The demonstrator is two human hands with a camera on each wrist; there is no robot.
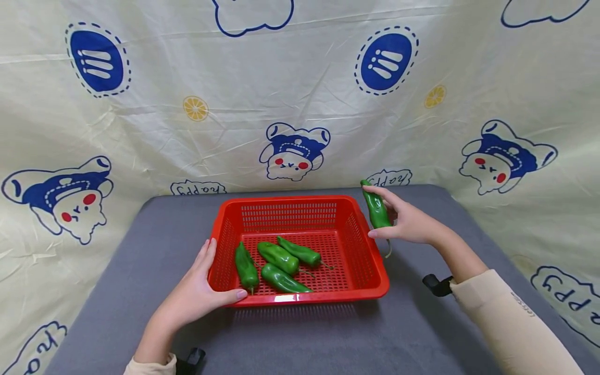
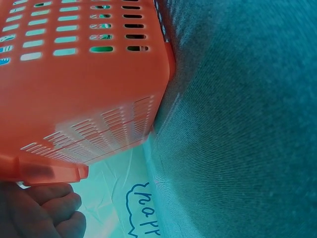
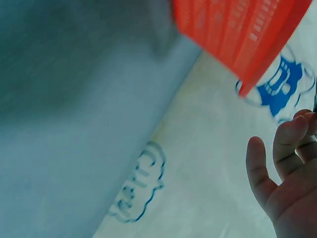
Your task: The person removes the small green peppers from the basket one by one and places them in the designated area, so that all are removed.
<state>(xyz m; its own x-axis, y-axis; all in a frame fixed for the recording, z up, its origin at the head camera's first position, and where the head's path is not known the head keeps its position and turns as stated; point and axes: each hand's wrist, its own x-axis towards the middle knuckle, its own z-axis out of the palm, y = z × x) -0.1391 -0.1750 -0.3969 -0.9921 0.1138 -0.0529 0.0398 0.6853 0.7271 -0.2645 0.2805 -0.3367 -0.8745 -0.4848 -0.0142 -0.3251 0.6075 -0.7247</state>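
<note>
A red plastic basket (image 1: 300, 298) with slotted walls stands on the grey table. Several green peppers (image 1: 279, 257) lie in its left and middle part. My left hand (image 1: 189, 294) holds the basket's front left corner, thumb along the front rim and fingers against the left side. The left wrist view shows curled fingers (image 2: 59, 208) at the rim. Just outside the right rim, my right hand (image 1: 410, 219) pinches another green pepper (image 1: 376, 208), its stem hanging downward. In the right wrist view, that pepper is hidden and part of the right hand (image 3: 292, 173) shows.
Grey cloth (image 1: 136, 271) covers the tabletop around the basket. Behind and at the sides hangs a pale sheet (image 1: 300, 67) printed with cartoon figures. Black straps (image 1: 438, 285) sit at the wrists.
</note>
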